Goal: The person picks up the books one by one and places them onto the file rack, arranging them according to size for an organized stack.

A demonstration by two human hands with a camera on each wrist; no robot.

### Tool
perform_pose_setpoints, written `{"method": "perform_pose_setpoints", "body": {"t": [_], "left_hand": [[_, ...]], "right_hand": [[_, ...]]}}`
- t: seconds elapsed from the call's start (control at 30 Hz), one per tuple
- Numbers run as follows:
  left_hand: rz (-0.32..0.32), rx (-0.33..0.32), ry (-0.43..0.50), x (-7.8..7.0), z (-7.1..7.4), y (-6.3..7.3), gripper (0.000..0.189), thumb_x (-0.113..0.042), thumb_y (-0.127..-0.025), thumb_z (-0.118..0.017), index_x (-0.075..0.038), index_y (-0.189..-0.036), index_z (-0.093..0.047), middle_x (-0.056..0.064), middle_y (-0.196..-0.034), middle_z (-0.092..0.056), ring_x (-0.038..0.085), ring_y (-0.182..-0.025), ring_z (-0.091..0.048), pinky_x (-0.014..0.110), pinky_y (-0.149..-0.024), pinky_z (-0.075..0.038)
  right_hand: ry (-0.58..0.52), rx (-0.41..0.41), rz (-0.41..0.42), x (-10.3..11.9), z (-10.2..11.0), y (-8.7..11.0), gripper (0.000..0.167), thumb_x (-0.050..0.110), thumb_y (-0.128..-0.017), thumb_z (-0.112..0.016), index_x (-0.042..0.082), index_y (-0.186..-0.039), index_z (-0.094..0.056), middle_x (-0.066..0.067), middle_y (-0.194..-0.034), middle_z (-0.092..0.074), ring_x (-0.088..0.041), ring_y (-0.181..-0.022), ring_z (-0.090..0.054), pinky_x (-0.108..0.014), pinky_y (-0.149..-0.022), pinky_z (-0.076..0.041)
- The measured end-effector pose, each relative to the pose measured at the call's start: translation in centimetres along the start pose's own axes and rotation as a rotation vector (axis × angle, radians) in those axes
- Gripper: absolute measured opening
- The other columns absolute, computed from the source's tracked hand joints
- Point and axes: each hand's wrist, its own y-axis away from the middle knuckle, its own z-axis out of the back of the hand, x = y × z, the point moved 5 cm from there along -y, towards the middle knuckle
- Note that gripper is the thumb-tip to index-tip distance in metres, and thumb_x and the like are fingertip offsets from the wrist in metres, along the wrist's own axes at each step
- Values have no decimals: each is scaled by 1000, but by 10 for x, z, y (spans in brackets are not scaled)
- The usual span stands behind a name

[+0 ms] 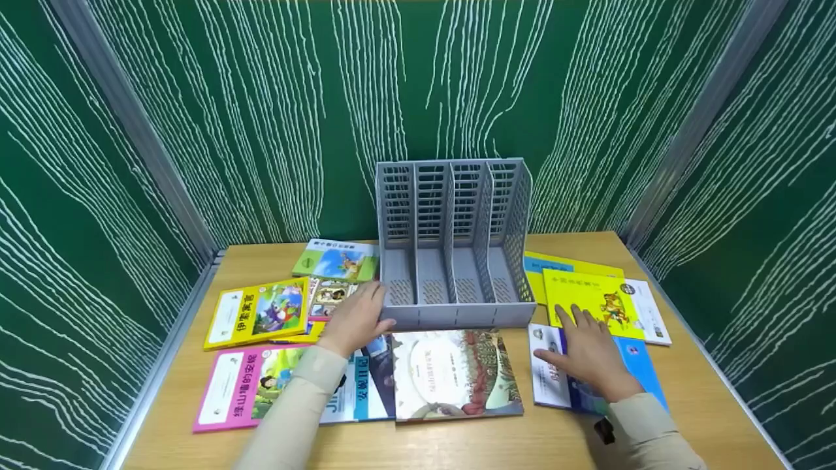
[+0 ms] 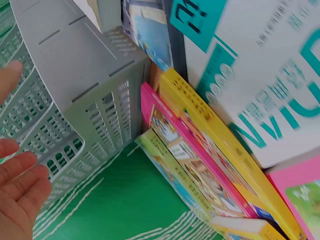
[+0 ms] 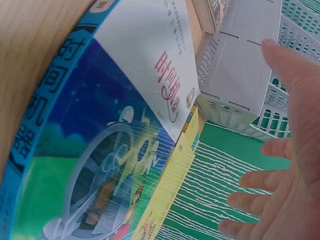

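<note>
A grey four-slot file rack (image 1: pixel 457 316) stands at the back middle of the table, its slots holding no books. My left hand (image 1: pixel 356 316) is at the rack's front left corner with fingers extended; in the left wrist view its fingers hold nothing. On the right, my right hand (image 1: pixel 588 346) is spread above a blue-and-white book (image 3: pixel 95 150) and the edge of a yellow book (image 1: pixel 571 294). Nothing is between its fingers in the right wrist view. In front of the rack lies a pale picture book (image 1: pixel 431 372) with red flowers on its cover.
Left of the rack lie a yellow book (image 1: pixel 222 320), a pink book (image 1: pixel 225 391) and a green-and-blue book (image 1: pixel 339 261), among others overlapping. More books, one white (image 1: pixel 653 313), lie at the right. Green patterned walls (image 1: pixel 261 117) enclose the wooden table (image 1: pixel 457 447).
</note>
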Motion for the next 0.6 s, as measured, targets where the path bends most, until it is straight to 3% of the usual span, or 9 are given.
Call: {"method": "perform_pose_setpoints", "body": {"t": [0.3, 0.6], "left_hand": [[-72, 1, -51, -14, -10, -13, 53, -30, -103, -77, 4, -142, -63, 21, -141, -68, 35, -133, -68, 45, -114, -56], [-93, 70, -57, -25, -26, -25, 41, -22, -104, -76, 2, -136, -66, 18, -131, -73, 32, -122, -73, 43, -107, -61]], "right_hand": [[-4, 46, -5, -5, -6, 2, 105, 57, -92, -80, -3, -165, -36, -43, -166, -33, -65, -153, -31, -79, -125, -23], [14, 127, -31, -10, -12, 5, 106, 57, -89, -84, -5, -163, -40, -42, -161, -41, -63, -147, -42, -77, -121, -35]]}}
